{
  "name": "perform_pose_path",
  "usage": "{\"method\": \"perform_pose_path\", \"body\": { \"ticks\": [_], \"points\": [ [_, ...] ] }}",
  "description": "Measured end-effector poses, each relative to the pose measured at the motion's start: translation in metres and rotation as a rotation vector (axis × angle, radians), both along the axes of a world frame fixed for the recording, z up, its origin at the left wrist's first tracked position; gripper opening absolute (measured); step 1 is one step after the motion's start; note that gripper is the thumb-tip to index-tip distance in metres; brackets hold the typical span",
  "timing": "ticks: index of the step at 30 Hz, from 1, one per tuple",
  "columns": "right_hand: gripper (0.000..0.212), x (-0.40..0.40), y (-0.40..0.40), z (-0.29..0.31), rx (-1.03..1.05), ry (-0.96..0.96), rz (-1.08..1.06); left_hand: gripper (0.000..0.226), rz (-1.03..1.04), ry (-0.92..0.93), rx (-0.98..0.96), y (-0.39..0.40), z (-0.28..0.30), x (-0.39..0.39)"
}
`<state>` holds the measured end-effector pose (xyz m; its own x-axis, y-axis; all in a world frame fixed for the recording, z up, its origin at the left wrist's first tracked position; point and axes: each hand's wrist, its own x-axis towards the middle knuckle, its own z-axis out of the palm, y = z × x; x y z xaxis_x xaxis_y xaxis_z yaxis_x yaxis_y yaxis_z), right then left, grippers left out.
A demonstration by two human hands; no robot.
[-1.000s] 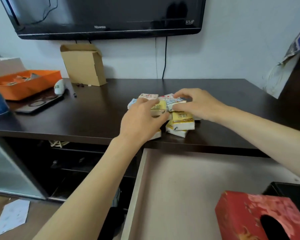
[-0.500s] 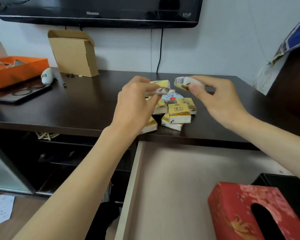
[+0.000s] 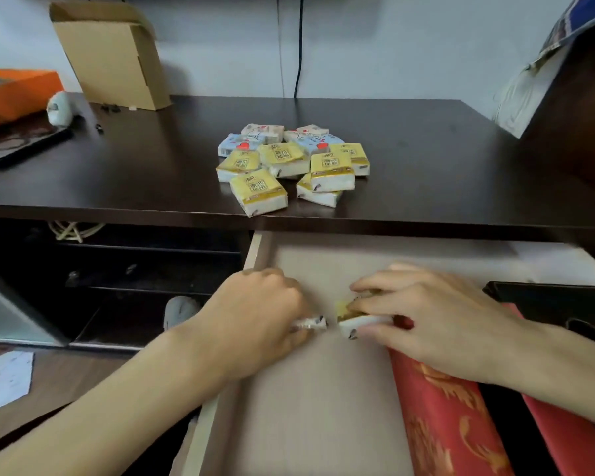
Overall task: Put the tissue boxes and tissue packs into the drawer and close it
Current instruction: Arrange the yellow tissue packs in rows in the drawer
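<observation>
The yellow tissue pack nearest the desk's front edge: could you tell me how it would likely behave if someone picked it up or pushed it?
The yellow tissue pack looks soft and film-wrapped, so it would probably squash slightly rather than stay rigid. It seems light for its size and may slide easily on the smooth dark desk. One corner appears to overhang the edge, so a forward push could tip it off.

Twelve tissue packs, two tissue boxes

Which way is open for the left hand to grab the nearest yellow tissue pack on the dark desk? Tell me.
Probably from above: the yellow tissue pack lies unobstructed at the desk edge, but the left hand holds a pack.
</observation>
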<state>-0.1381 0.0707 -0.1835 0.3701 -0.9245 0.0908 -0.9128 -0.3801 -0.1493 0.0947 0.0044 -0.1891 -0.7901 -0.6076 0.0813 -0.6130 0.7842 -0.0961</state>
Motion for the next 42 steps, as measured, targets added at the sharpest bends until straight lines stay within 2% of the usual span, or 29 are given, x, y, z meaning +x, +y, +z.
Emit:
{"method": "perform_pose_path", "body": {
  "ticks": [3,6,8,10,11,12,15,16,17,20,21,24,31,38,42],
  "points": [
    [0.028,0.001,-0.007,-0.002,0.285,-0.058,-0.006,0.04,-0.03,-0.144,0.072,-0.009,-0.012,-0.003],
    [0.035,-0.003,-0.009,-0.006,0.271,0.023,0.02,0.052,-0.048,-0.178,0.119,-0.014,-0.013,0.001],
    [0.062,-0.002,-0.011,-0.008,0.268,0.039,0.008,0.056,-0.063,-0.156,0.154,-0.016,-0.013,0.005],
    [0.094,0.0,-0.014,-0.008,0.365,0.071,-0.036,0.06,-0.083,-0.135,0.154,-0.019,-0.012,0.008],
    [0.101,0.003,-0.016,-0.008,0.409,0.109,-0.061,0.064,-0.09,-0.135,0.135,-0.02,-0.012,0.009],
    [0.097,0.005,-0.017,-0.008,0.423,0.148,-0.077,0.069,-0.096,-0.144,0.111,-0.022,-0.012,0.009],
    [0.034,0.019,-0.018,-0.008,0.339,0.263,-0.091,0.077,-0.097,-0.199,0.068,-0.028,-0.017,0.008],
    [0.027,0.022,-0.017,-0.007,0.333,0.281,-0.093,0.074,-0.093,-0.21,0.077,-0.028,-0.018,0.007],
    [0.028,0.025,-0.016,-0.006,0.333,0.304,-0.087,0.072,-0.093,-0.215,0.088,-0.029,-0.018,0.006],
    [0.052,0.024,-0.016,-0.011,0.254,0.513,-0.043,0.068,-0.111,-0.202,0.113,-0.029,-0.019,0.005],
    [0.053,0.025,-0.017,-0.01,0.265,0.499,-0.056,0.067,-0.118,-0.188,0.122,-0.029,-0.019,0.004],
    [0.037,0.032,-0.026,0.001,0.387,0.357,-0.139,0.066,-0.131,-0.148,0.136,-0.026,-0.023,0.0],
    [0.034,0.033,-0.028,0.0,0.402,0.342,-0.188,0.066,-0.137,-0.119,0.131,-0.03,-0.025,-0.007],
    [0.035,0.032,-0.027,-0.002,0.367,0.359,-0.167,0.068,-0.141,-0.122,0.121,-0.031,-0.024,-0.011],
    [0.05,0.03,-0.025,-0.005,0.323,0.353,-0.17,0.075,-0.109,-0.146,0.145,-0.03,-0.017,-0.011]
  ]
}}
